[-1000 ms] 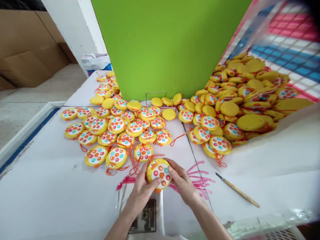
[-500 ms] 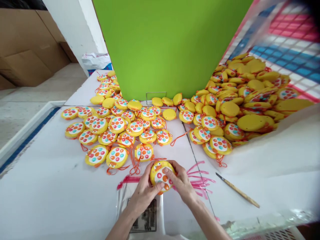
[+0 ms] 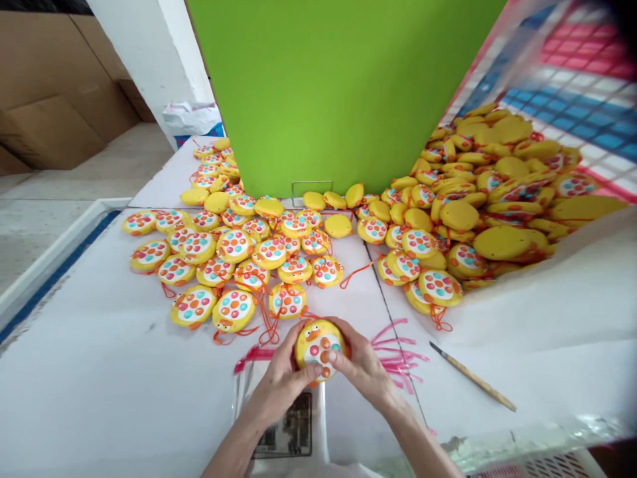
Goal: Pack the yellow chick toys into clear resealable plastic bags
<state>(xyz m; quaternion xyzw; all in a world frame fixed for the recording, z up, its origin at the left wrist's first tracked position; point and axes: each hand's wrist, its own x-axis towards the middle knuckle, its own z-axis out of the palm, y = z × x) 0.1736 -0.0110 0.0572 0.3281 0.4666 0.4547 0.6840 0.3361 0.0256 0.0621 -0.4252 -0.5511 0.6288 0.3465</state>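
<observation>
Between my two hands is a round yellow duck-faced toy (image 3: pixel 318 335) with coloured buttons on a white patch, its face turned up toward me. My left hand (image 3: pixel 288 378) grips its left side, the thumb lying across the lower edge. On the other side my right hand (image 3: pixel 365 368) wraps round the rim, with its thumb on the buttons. Below the hands lies a clear plastic bag (image 3: pixel 243 392) with a pink edge, over a dark printed rectangle (image 3: pixel 291 428). Several pink strips (image 3: pixel 398 358) fan out beside my right hand.
Many similar duck toys (image 3: pixel 233 245) with orange cords spread over the white table (image 3: pixel 89 372). A larger heap (image 3: pixel 497 192) fills the right side by a grid basket (image 3: pixel 587 99). A green board (image 3: pixel 343 93) stands behind. A wooden-handled tool (image 3: pixel 472 376) lies at right; cardboard boxes (image 3: pixel 54 86) stand far left.
The held toy has shifted slightly left. My right thumb has slid lower on the toy, showing more of its buttons. Both hands keep their grip.
</observation>
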